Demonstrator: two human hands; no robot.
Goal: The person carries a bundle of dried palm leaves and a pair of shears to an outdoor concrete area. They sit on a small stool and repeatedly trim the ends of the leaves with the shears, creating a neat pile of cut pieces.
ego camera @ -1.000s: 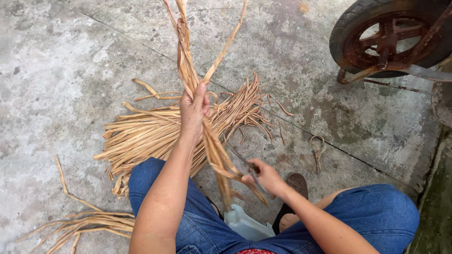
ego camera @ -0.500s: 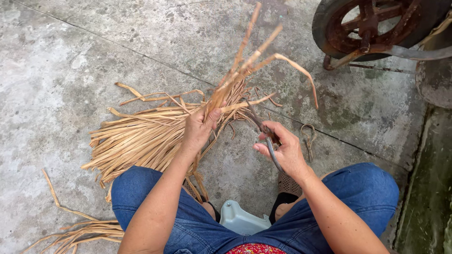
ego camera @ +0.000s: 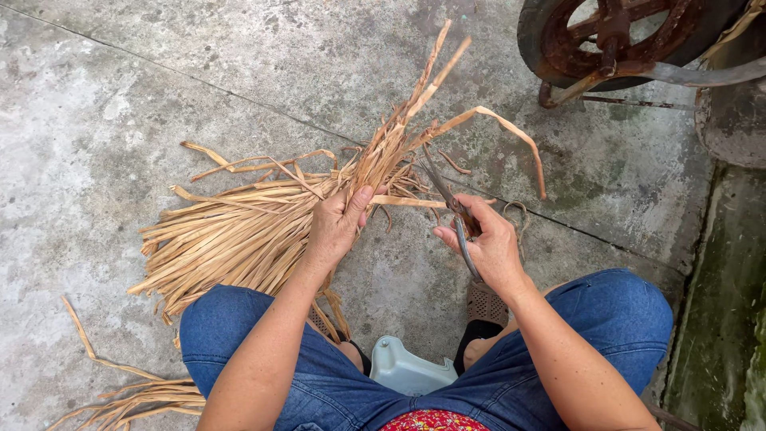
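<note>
The left hand point(ego camera: 339, 219) is wrapped around a bunch of dried, tan plant strips point(ego camera: 381, 160), its grip pressed together on the stalks where they gather, thumb lying along the top. From that grip the strips fan upward and away from the person, a few long ends sticking up past the rest and one strip arching over to the right and drooping down. The lower ends of the held bunch trail back toward the left knee.

The right hand point(ego camera: 488, 243) holds a pair of dark metal scissors point(ego camera: 448, 203), fingers closed around the handles, the grip pinching them; the blades point up and to the left, with their tips reaching into the held bunch just right of the left hand. Whether the blades are parted or closed is too fine to tell.

Behind the left hand, a larger pile of the same strips point(ego camera: 231, 239) lies flat on the concrete floor point(ego camera: 104, 120), ends pointing left. A smaller scatter of strips point(ego camera: 132, 395) lies on the floor beside the left leg. The person sits low in blue jeans point(ego camera: 622, 319), knees spread, with a pale plastic stool point(ego camera: 407, 371) showing between them and a dark sandal point(ego camera: 483, 307) under the right hand. A rusty wheel with a black tyre point(ego camera: 614, 36) stands at the top right, well apart from the hands
</note>
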